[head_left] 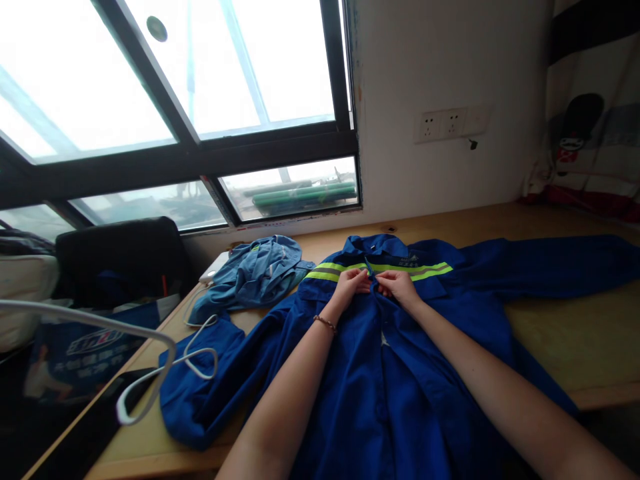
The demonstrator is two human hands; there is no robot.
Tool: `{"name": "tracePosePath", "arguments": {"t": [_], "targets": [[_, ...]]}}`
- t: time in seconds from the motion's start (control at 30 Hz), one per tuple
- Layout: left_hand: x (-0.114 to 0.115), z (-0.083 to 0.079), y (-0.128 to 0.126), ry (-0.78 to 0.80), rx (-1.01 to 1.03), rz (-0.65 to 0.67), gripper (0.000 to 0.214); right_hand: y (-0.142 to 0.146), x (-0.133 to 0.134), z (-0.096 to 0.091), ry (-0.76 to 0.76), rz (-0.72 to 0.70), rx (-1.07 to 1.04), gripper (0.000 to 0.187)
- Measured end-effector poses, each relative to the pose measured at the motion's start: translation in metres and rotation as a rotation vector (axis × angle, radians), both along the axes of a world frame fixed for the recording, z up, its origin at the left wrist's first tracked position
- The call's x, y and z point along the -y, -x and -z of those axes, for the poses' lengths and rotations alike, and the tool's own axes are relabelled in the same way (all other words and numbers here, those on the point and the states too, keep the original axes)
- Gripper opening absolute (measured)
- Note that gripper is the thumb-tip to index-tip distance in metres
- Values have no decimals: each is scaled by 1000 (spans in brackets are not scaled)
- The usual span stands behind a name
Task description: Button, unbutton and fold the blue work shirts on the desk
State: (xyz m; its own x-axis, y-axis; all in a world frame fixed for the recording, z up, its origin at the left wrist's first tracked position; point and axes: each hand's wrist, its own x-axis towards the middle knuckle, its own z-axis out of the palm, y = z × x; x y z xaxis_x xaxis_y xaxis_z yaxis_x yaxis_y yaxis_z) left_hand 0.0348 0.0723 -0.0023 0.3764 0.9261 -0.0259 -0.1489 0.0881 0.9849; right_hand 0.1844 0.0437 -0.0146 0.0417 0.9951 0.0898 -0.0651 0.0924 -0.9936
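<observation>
— Two hands, both on one spot: the left hand and the right hand sit knuckle to knuckle on the chest of the blue work jacket, just below its collar.
— Open or closed?
— Closed. Each has its fingers curled and pinches the fabric at the front opening, one hand on either side of it, thumbs almost meeting. A bracelet circles the left wrist.
— And how does the jacket lie?
— Spread front-up across the middle of the bench, collar toward the far edge by the wall, lower part reaching the near edge. A reflective stripe crosses the chest just beyond the hands. One sleeve stretches out toward the right end; the other is bunched up by the near left corner.
— What else is around it?
— A lighter blue garment lies crumpled toward the far left corner, touching the jacket's shoulder. A white cable loops over the bunched sleeve and runs off the left edge. Wall sockets sit above the far edge, beside a window.
</observation>
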Motion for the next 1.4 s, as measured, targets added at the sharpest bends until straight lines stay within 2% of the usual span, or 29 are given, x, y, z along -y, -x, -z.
{"name": "tracePosePath", "arguments": {"t": [0.17, 0.23, 0.3, 0.43, 0.6, 0.77, 0.97, 1.03, 1.1, 1.17, 1.3, 1.4], "targets": [[2, 0, -6, -98, -143, -41, 34, 5, 6, 2, -228, 204, 494, 13], [1, 2, -8, -149, -178, -59, 33, 6, 8, 2, -278, 248, 621, 11], [1, 4, -10, -125, -153, -80, 31, 7, 10, 1, -295, 253, 677, 9], [1, 6, -11, 12, -33, -165, 26, 8, 9, 1, -277, 210, 636, 17], [2, 6, -11, 45, 53, -205, 31, 8, 8, 0, -273, 172, 551, 31], [3, 7, -11, 25, 100, -222, 37, 8, 8, -2, -300, 137, 550, 34], [1, 11, -11, -49, 69, -183, 43, 4, 3, -1, -213, 82, 503, 40], [-1, 13, -10, -114, 15, -176, 41, 4, 4, -5, -185, 114, 513, 37], [-6, 14, -8, -196, -58, -184, 38, 7, 9, -12, -185, 180, 615, 29], [-14, 16, -7, -281, -134, -188, 35, 13, 19, -20, -179, 206, 816, 21], [-37, 14, -6, -385, -247, -188, 30, 29, 43, -28, -110, 196, 1264, 22], [-57, 10, -8, -398, -305, -243, 28, 33, 51, -27, -72, 191, 1375, 22]]}}
